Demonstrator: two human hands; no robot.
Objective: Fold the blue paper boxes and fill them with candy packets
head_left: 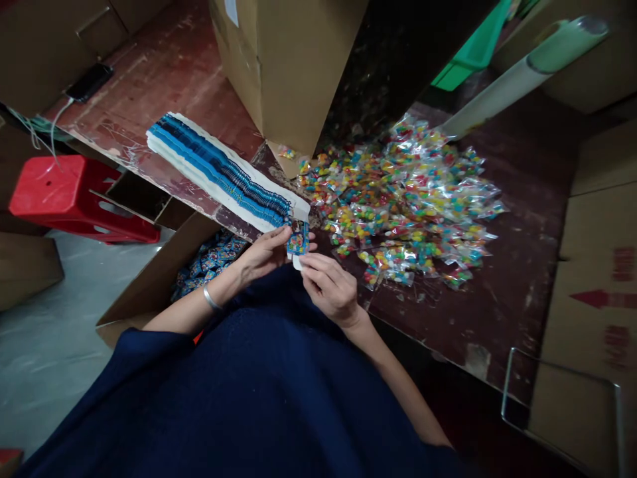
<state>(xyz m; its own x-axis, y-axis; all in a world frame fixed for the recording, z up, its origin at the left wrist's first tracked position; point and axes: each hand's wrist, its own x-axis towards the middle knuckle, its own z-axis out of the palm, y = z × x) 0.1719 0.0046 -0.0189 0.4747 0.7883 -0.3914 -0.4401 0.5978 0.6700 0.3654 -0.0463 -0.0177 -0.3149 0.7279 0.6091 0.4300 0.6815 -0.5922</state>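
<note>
A small printed box [297,238] with open white flaps is held between both hands near the table's front edge. My left hand [269,251] grips its left side, fingers closed on it. At its lower flap, the fingertips of my right hand [329,285] are pinched together on the box. Just behind, a long row of flat blue-and-white cartons [219,174] lies on the red-brown table. To the right spreads a heap of clear bags with colourful candies [408,199].
Below the table's left edge stands an open cardboard box [144,275] holding blue packets [209,260]. A red stool [64,192] is farther left. Behind the heap are a large carton [293,73], a white pole [502,93] and a green crate [468,60].
</note>
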